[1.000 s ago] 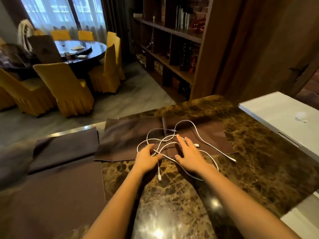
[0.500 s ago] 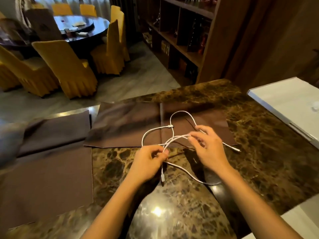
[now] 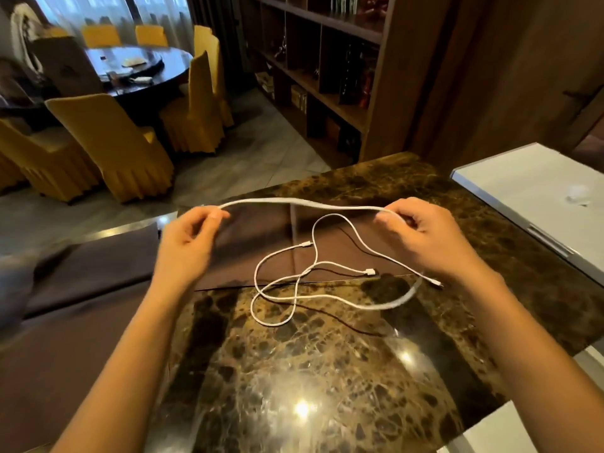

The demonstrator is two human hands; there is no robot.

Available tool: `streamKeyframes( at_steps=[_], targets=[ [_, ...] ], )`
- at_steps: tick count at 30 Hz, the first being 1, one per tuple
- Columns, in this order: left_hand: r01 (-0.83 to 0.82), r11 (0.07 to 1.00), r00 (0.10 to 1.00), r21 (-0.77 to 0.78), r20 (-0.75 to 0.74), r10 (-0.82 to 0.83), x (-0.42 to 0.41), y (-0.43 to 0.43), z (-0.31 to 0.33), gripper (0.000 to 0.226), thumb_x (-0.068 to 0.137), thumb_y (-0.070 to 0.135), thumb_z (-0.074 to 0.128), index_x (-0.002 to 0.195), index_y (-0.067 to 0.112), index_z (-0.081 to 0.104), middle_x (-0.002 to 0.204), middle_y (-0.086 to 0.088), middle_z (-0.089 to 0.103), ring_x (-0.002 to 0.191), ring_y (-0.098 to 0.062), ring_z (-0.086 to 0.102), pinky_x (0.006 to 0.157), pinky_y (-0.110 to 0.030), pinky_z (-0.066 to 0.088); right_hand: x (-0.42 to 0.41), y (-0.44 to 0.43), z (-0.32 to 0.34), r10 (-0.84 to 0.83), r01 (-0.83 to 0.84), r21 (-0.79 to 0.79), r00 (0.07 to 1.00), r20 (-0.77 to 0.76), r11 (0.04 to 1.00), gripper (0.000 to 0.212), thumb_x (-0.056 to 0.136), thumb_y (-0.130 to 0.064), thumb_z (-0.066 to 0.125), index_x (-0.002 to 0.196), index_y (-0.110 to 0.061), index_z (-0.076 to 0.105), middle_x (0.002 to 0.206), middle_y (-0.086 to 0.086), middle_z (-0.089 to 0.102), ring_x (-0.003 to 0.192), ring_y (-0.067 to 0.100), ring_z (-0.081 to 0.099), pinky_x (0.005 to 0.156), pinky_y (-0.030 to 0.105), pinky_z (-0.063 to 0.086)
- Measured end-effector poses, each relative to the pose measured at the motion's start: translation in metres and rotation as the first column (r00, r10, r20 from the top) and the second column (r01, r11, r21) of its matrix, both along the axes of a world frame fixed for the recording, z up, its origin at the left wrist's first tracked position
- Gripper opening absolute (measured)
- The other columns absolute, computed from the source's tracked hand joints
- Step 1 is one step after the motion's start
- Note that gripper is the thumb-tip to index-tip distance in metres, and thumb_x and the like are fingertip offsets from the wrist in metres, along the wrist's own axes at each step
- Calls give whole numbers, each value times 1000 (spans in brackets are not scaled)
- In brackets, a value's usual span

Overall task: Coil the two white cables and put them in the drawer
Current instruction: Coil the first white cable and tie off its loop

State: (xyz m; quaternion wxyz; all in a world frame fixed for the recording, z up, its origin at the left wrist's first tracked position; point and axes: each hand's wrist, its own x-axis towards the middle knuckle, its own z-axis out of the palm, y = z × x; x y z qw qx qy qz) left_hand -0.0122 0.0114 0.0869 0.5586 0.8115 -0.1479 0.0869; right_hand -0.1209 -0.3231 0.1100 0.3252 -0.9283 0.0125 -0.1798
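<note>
Both hands hold one white cable (image 3: pixel 304 203) raised above the marble counter (image 3: pixel 310 371), stretched level between them. My left hand (image 3: pixel 189 243) pinches its left end and my right hand (image 3: pixel 421 237) pinches it further along; the rest of it drops behind my right hand and curves, blurred, across the counter. The second white cable (image 3: pixel 281 295) lies loose in loops on the counter between my hands, its two plugs near the middle. No drawer shows itself clearly.
A dark brown mat (image 3: pixel 261 243) lies under the loose cable, with more brown cloth (image 3: pixel 65 322) at the left. A white box-like surface (image 3: pixel 539 197) stands at the right. Beyond the counter are yellow chairs (image 3: pixel 111 142), a round table and wooden shelves (image 3: pixel 327 76).
My hands have lifted one cable off the tangle and drawn it apart into a straight span. The other cable stays on the counter. The camera moved closer.
</note>
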Motion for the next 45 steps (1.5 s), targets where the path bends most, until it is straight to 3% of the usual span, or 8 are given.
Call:
streamKeyframes(
  at_steps=[7,9,18,26,32,37,40,45],
  targets=[
    [-103,978,990,182,-81,120,14,54,-37,23,101,26,56,86,31,72,61,7,65,53,1,52,62,-30,41,-15,-8,7,5,-6,269,1000,4,963,25,102,-30,53,88,-25,72,56,-3,59,52,8,53,54,22,43],
    [-90,964,987,249,-107,119,8,49,-41,21,101,27,57,87,32,72,67,0,69,55,-6,57,63,-31,45,-12,7,8,48,-50,365,999,15,930,27,103,-29,50,88,-21,72,51,0,50,47,16,47,48,35,42],
    [40,919,967,392,-247,63,-13,25,-51,31,96,26,65,127,26,65,97,5,72,87,-4,65,85,-25,50,-3,48,29,97,-146,542,988,118,828,34,104,-33,47,86,-16,71,50,-4,38,43,15,31,45,33,24],
    [141,917,973,373,-224,-59,-12,3,-32,29,95,37,63,124,31,66,99,11,74,94,-6,69,95,-36,56,-7,68,139,180,-390,437,876,448,810,33,108,-24,35,96,-6,61,60,6,33,45,19,26,41,32,24],
    [74,983,997,170,-9,-73,-25,-23,4,32,97,41,60,128,35,63,110,13,73,101,-4,68,94,-43,57,-2,72,160,262,-440,356,854,449,824,37,109,-20,33,100,3,61,60,19,28,45,26,23,40,32,22],
    [206,978,947,-25,255,-193,-49,-71,92,47,102,34,52,148,27,46,136,9,61,122,1,58,101,-22,50,9,84,133,289,-381,391,917,273,838,47,107,-26,37,86,4,66,55,12,36,45,19,31,42,29,29],
    [329,944,882,-12,362,-303,-53,-91,115,32,104,24,51,135,18,60,119,3,69,112,-8,66,93,-28,56,12,88,115,303,-382,403,920,247,832,45,105,-26,45,78,6,62,63,19,53,57,31,47,54,41,43],
    [199,976,880,84,424,-215,-40,-83,92,19,103,20,53,98,14,71,89,5,68,85,-6,64,75,-28,52,8,81,90,271,-309,407,951,149,860,41,104,-28,47,74,-8,66,52,-11,42,48,4,36,51,15,29]
  ],
)
